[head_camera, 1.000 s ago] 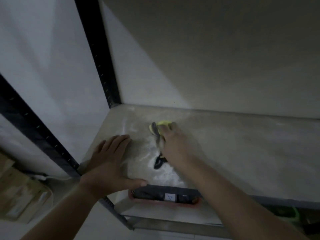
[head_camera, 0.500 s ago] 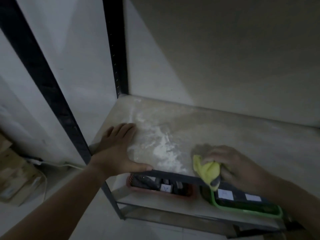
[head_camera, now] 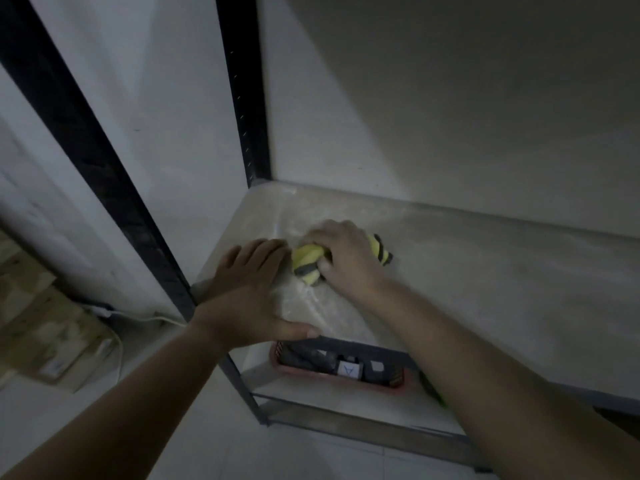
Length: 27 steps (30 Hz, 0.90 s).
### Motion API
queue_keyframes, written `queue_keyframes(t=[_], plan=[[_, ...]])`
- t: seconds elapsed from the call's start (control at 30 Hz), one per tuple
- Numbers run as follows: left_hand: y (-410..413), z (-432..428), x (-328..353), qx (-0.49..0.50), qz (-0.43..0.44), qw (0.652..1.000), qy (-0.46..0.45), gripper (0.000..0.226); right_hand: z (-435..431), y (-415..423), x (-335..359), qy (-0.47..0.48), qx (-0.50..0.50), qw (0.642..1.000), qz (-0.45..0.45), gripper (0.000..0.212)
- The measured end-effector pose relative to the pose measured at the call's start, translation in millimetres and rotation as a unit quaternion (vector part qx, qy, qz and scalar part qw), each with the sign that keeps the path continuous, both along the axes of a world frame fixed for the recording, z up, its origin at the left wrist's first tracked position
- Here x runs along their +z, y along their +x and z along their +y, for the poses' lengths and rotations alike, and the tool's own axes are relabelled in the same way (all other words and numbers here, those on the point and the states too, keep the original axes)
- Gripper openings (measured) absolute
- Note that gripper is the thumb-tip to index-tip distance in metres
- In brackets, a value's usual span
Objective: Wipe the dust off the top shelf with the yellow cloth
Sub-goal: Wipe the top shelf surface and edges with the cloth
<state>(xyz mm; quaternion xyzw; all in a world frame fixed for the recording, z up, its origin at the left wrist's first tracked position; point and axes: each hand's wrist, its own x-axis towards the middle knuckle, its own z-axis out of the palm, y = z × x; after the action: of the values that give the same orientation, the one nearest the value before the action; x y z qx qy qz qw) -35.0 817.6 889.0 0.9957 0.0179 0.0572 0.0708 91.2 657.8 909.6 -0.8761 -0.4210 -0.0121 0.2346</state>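
Dim light, so my read is coarse. I see the right hand point(head_camera: 346, 258) pressed down on the yellow cloth point(head_camera: 308, 263), fingers curled and bunching it against the top shelf point(head_camera: 485, 289); the cloth is crumpled, with dark grey stripes, one end poking out on the far side of the knuckles. It sits in the shelf's left rear area, not far from the corner upright point(head_camera: 247, 98). The left hand point(head_camera: 249, 292) lies flat on the shelf just beside the cloth, fingers pressed together and pointing toward the back, thumb stretched along the front edge. Pale dust smears point(head_camera: 311, 306) show between the hands and the front lip. Below the shelf I make out a red tray point(head_camera: 346, 377) holding dark items with small white labels. A cardboard box point(head_camera: 45, 327) and a white cable point(head_camera: 138, 320) lie on the floor at left.
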Motion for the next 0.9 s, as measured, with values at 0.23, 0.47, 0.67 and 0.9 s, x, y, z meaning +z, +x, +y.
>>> queue_keyframes(t=[0.23,0.47,0.67,0.9], plan=[[0,1,-2,0.003,-0.003,1.0,-0.012,0.142,-57,31,33,0.088,-0.038,0.992,0.076,0.046],[0,2,-2,0.008,0.005,1.0,-0.026,0.147,-94,74,6,0.009,-0.181,0.983,0.034,0.063],[2,4,-4,-0.001,0.0,1.0,-0.026,0.144,-64,53,9,-0.055,-0.329,0.941,0.059,0.066],[3,4,-5,-0.01,0.003,1.0,-0.013,0.139,14,27,6,0.062,-0.142,0.984,0.088,0.035]])
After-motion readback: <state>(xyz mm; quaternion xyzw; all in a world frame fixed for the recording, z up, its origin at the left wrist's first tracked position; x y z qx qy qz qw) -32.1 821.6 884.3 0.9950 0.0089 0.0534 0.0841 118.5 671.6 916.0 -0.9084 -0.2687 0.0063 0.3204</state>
